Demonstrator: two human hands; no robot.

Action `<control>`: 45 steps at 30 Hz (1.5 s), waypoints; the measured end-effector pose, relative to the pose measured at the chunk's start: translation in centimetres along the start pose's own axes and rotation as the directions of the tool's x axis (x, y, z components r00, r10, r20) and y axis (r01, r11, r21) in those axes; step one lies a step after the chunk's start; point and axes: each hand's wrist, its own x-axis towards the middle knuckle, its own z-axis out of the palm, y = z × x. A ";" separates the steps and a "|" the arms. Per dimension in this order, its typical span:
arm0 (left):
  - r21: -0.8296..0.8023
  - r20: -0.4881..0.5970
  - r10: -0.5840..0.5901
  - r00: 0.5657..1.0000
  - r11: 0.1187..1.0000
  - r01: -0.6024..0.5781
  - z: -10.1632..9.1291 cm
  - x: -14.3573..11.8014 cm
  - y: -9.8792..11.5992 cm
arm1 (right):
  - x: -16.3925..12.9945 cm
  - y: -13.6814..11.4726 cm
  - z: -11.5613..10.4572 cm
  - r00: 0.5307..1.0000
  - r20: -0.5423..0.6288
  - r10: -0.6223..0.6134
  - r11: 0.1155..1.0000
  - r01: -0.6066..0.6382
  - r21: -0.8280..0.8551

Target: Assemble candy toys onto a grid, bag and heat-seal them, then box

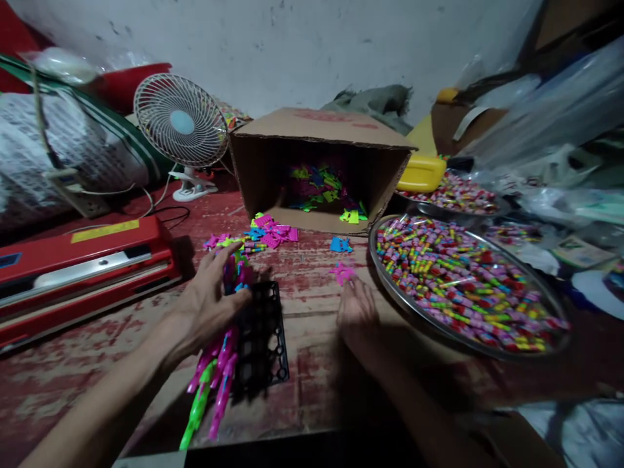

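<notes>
My left hand [209,299] is curled round a bundle of colourful plastic pieces [237,270], the thumb on one side and the fingers on the other. Long pink and green plastic sticks [199,404] stick out below it towards me. Beside and partly under this hand lies a black plastic grid tray [266,338]. My right hand [358,309] is low over the table, fingers close together, with its fingertips at a small pink plastic piece [344,272]; the grip is partly hidden. A blue piece [341,244] lies just beyond, and a loose pile of pink pieces [275,233] is farther left.
A cardboard box [316,123] on its side opens towards me, with bright pieces inside. On the right stands a round metal tray [390,289] full of small colourful items, with a yellow container [423,173] behind. Left are a red sealing machine [97,250] and a fan [182,122].
</notes>
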 end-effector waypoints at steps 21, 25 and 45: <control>0.117 0.184 0.009 0.983 0.993 -0.031 -1.8 -2.6 3.0 | -1.2 -1.1 -4.3 0.948 0.071 -0.309 0.944 0.297 0.143; 0.089 0.145 0.011 0.989 0.996 -0.024 -1.5 -2.6 2.9 | -2.4 -5.0 -5.6 0.956 0.190 -0.223 0.875 0.111 0.470; 0.085 0.141 -0.106 0.984 0.992 0.095 -1.3 -2.4 3.1 | -4.9 -13.4 -3.8 0.914 0.149 -0.378 0.668 0.158 0.727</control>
